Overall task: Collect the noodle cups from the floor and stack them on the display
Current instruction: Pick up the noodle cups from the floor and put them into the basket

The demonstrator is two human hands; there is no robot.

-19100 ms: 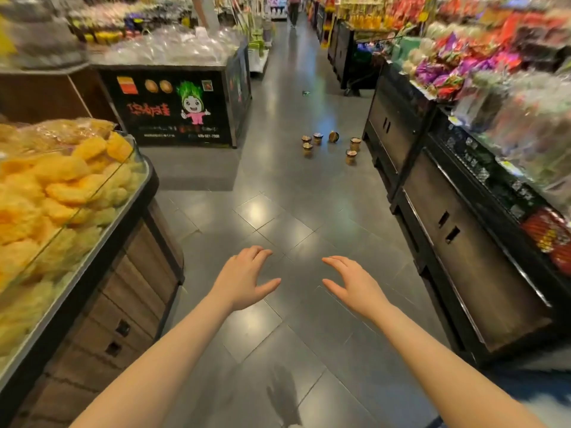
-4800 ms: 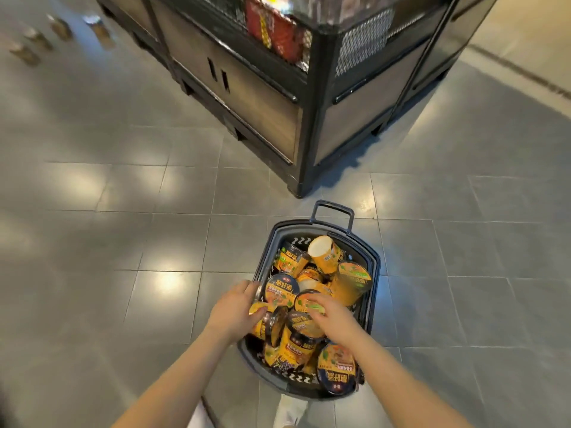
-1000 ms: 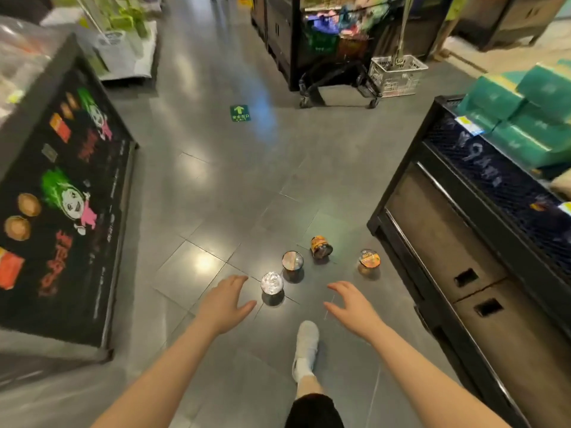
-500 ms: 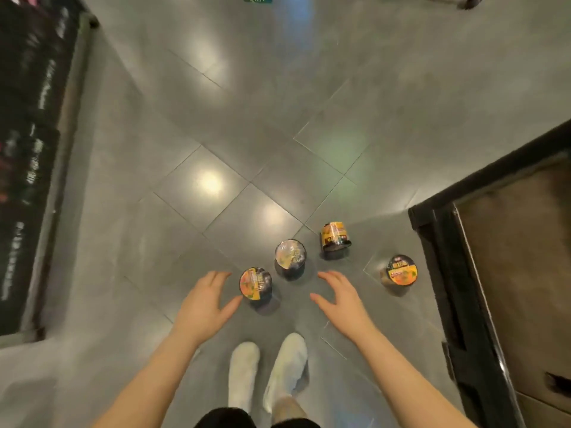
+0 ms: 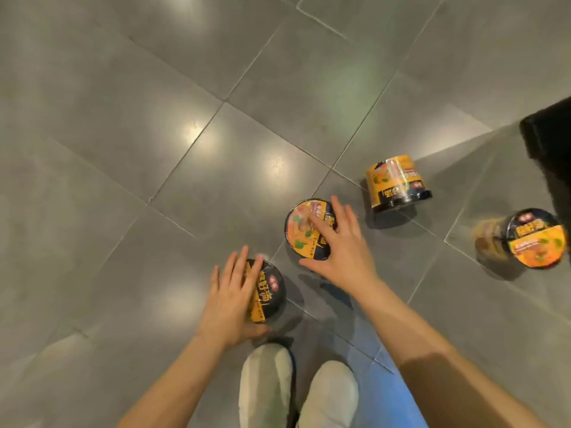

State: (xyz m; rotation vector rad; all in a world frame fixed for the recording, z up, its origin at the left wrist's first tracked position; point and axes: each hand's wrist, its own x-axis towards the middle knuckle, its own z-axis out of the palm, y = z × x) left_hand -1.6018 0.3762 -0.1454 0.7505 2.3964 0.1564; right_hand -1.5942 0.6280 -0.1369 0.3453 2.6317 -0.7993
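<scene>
Several black-and-orange noodle cups stand on the grey tiled floor. My left hand (image 5: 231, 295) lies over the nearest cup (image 5: 272, 291), straight fingers on the left half of its lid. My right hand (image 5: 340, 245) spreads over the lid of the middle cup (image 5: 301, 233), thumb at its near rim. A third cup (image 5: 395, 183) sits upside down further right. A fourth cup (image 5: 534, 239) is at the far right, its lid tipped towards me and blurred. The display is out of view.
My two white shoes (image 5: 265, 387) (image 5: 327, 393) stand just behind the cups. The dark corner of a shop cabinet (image 5: 553, 140) juts in at the right edge. Grey floor tiles (image 5: 154, 118) stretch to the left and ahead.
I have bent lower, so the cups look much bigger. Both hands have dropped from hovering beside the cups onto the lids of the two nearest ones.
</scene>
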